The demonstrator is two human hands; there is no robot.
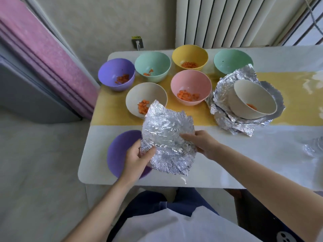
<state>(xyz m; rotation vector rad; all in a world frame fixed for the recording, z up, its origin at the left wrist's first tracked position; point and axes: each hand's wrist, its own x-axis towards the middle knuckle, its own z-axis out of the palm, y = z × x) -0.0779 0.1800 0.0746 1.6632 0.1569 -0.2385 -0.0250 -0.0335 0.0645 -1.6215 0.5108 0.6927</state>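
At the surface's front-left corner sits a purple bowl [115, 154]. Most of it is hidden under the left hand and the foil, so whether it holds anything cannot be told. The left hand [138, 157] has its grip closed on the lower left edge of the foil sheet [167, 135], thumb on top and fingers curled beneath. The sheet is crumpled and dished like a bowl's mouth, and it is held tilted above that bowl. I judge it serves as the bowl's cover, which would explain a hold on two opposite edges. It also hides the near rim of a beige bowl [143, 95] of carrot pieces behind it. The right hand [205, 144] pinches the sheet's right edge, grip closed, with some fingers out of sight behind the foil. Further right, a foil stack [227, 121] carries a tilted beige bowl [253, 100], probably parked there to hold the sheets down. At the right edge, a foil scrap [312, 147] is cut off by the frame.
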